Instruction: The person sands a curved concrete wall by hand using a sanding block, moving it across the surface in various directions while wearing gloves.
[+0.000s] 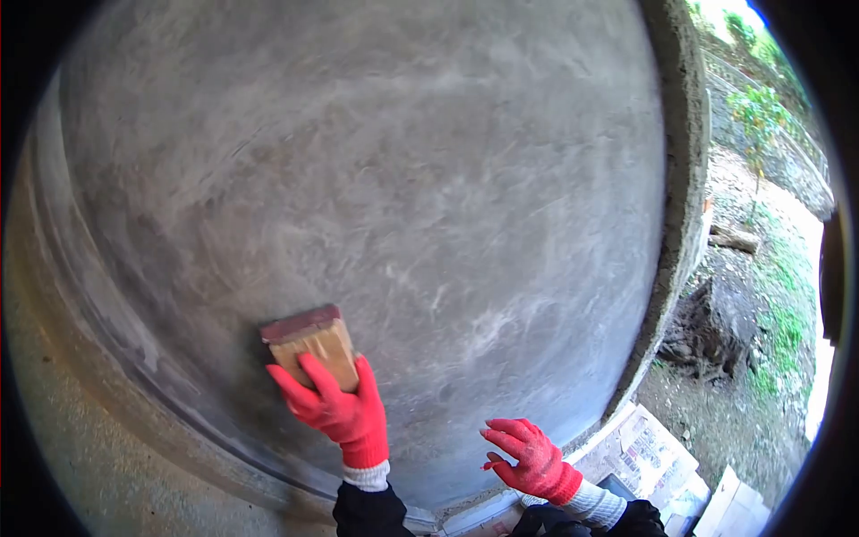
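My left hand point(335, 407), in a red glove with a white knit cuff, is wrapped around a sanding block point(327, 351). The block looks like pale wood, with a reddish-brown abrasive strip along its upper edge. It lies against the grey cement wall point(429, 206), low and left of the middle. To the right, my right hand point(532, 461) wears a matching red glove. Its fingers are apart and loosely bent, with nothing in them, and it hangs in front of the wall's lower edge. The side of the block against the wall is hidden.
A rough raised edge point(682, 179) borders the wall on the right. Printed paper sheets point(640, 456) lie at the lower right. Outside are a dark stump point(711, 331), grass and a small tree point(761, 125). A curved ledge point(134, 376) runs along the left.
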Tool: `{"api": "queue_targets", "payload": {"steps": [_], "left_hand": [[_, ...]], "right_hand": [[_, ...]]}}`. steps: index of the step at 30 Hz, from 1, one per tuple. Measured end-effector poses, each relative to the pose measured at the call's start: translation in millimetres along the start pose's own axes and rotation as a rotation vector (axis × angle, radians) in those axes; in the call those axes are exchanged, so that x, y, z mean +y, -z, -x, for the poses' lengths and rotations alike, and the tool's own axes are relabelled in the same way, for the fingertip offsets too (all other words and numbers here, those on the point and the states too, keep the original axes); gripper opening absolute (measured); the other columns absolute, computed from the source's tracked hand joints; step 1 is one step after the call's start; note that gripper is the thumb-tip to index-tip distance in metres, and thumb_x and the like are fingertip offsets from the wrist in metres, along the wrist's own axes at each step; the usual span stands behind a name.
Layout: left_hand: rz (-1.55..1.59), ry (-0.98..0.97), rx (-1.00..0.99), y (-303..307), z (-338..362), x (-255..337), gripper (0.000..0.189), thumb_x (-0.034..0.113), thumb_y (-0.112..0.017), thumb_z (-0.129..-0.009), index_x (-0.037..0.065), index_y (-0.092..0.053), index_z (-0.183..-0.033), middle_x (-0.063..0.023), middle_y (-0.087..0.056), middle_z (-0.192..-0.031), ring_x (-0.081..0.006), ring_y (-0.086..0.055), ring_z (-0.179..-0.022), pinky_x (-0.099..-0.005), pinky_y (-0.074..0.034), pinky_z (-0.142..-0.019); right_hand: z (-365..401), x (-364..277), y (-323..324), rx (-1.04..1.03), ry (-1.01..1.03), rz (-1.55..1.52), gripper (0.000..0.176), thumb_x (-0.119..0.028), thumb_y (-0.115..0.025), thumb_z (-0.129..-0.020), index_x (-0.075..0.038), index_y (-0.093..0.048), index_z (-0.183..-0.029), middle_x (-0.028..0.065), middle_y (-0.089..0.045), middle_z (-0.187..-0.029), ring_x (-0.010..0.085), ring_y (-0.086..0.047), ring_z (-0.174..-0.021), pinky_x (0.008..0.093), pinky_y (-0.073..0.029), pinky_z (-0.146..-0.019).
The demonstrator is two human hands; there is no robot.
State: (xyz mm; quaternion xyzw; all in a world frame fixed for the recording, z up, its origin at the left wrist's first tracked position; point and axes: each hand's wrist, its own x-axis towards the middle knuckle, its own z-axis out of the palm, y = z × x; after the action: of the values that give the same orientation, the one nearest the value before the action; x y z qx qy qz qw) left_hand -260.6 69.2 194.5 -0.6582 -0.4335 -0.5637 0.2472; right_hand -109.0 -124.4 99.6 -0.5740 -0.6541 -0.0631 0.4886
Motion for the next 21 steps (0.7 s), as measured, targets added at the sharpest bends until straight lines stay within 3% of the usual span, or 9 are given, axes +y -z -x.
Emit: {"api": "queue_targets", "payload": {"steps": [2,7,9,11,13,16,18,20,21], "left_hand": [[-0.013,0.028,0.02,-1.8,4.7,16.1,0.083,0.037,-0.075,-0.077,0.004,-0.032,-0.139,-0.0393,-0.012,-0.148,-0.0543,-0.036,-0.124,-0.0599,-0.035,-0.095],[0.273,0.028,-0.32,-10.8,103.6,63.2,0.083,0.034,-0.066,-0.085,0.001,-0.02,-0.145,-0.0402,-0.007,-0.149,-0.0571,-0.028,-0.13,-0.06,-0.032,-0.1],[0.465,0.104,-0.425,-8.6,105.5,81.4,0.076,0.032,-0.056,-0.091,0.001,-0.017,-0.147,-0.039,0.002,-0.15,-0.0569,-0.025,-0.133,-0.0577,-0.032,-0.103],[0.492,0.05,-0.434,-5.5,104.7,89.2,0.073,0.03,-0.054,-0.092,0.001,-0.018,-0.147,-0.0388,0.002,-0.15,-0.0566,-0.025,-0.133,-0.0568,-0.032,-0.103],[0.521,-0.003,-0.427,-9.3,104.0,97.7,0.07,0.029,-0.053,-0.093,0.001,-0.019,-0.147,-0.0385,0.001,-0.15,-0.0563,-0.025,-0.133,-0.0558,-0.032,-0.104],[0.679,0.024,-0.425,-13.2,105.3,106.5,0.067,0.025,-0.053,-0.093,-0.001,-0.021,-0.146,-0.0374,-0.002,-0.151,-0.0545,-0.025,-0.134,-0.0558,-0.032,-0.105],[0.707,-0.192,-0.521,-12.2,94.7,108.7,0.066,0.019,-0.053,-0.092,-0.003,-0.023,-0.146,-0.036,-0.004,-0.151,-0.0523,-0.024,-0.136,-0.0545,-0.031,-0.107],[0.719,-0.176,-0.501,-7.7,79.4,117.3,0.066,0.017,-0.054,-0.091,-0.003,-0.024,-0.146,-0.0352,-0.004,-0.152,-0.0519,-0.024,-0.136,-0.0548,-0.031,-0.107],[0.726,-0.146,-0.478,-7.6,72.2,122.2,0.066,0.015,-0.054,-0.09,-0.004,-0.025,-0.145,-0.0345,-0.005,-0.152,-0.0514,-0.023,-0.137,-0.0551,-0.03,-0.107]], "right_hand": [[1.8,-0.8,0.1,0.09,-0.031,0.015,0.055,-0.009,-0.078,-0.07,-0.007,-0.058,-0.122,0.0124,-0.059,-0.12,0.0303,-0.059,-0.1,0.0394,-0.05,-0.082],[10.2,24.5,-42.3,0.158,-0.045,0.213,0.077,-0.026,-0.08,-0.066,-0.009,-0.049,-0.135,0.0158,-0.048,-0.135,0.0371,-0.05,-0.117,0.0436,-0.046,-0.093],[-3.8,40.3,-58.0,0.189,-0.044,0.263,0.073,-0.027,-0.077,-0.069,-0.01,-0.049,-0.135,0.0157,-0.047,-0.135,0.0366,-0.049,-0.117,0.0443,-0.044,-0.095],[-19.1,50.0,-73.6,0.219,-0.029,0.303,0.07,-0.029,-0.074,-0.071,-0.012,-0.049,-0.135,0.0156,-0.047,-0.135,0.0361,-0.049,-0.118,0.045,-0.042,-0.098],[-35.4,59.6,-81.9,0.415,0.005,0.454,0.065,-0.032,-0.067,-0.076,-0.014,-0.048,-0.136,0.0156,-0.046,-0.133,0.0358,-0.046,-0.121,0.0488,-0.035,-0.103],[-54.2,76.2,-79.3,0.547,-0.019,0.533,0.062,-0.035,-0.063,-0.08,-0.016,-0.046,-0.137,0.0163,-0.044,-0.132,0.0354,-0.043,-0.124,0.0522,-0.03,-0.105],[-66.2,91.9,-59.7,0.585,-0.017,0.583,0.072,-0.04,-0.067,-0.077,-0.015,-0.043,-0.139,0.0194,-0.04,-0.134,0.0382,-0.043,-0.123,0.0542,-0.03,-0.104],[-76.1,103.0,-13.8,0.599,-0.108,0.569,0.094,-0.042,-0.078,-0.066,-0.005,-0.036,-0.141,0.026,-0.037,-0.135,0.0413,-0.042,-0.122,0.0552,-0.031,-0.103],[-83.0,120.2,7.1,0.668,-0.16,0.469,0.096,-0.043,-0.08,-0.064,-0.005,-0.037,-0.141,0.0256,-0.036,-0.135,0.0426,-0.041,-0.123,0.0544,-0.031,-0.103]]}}
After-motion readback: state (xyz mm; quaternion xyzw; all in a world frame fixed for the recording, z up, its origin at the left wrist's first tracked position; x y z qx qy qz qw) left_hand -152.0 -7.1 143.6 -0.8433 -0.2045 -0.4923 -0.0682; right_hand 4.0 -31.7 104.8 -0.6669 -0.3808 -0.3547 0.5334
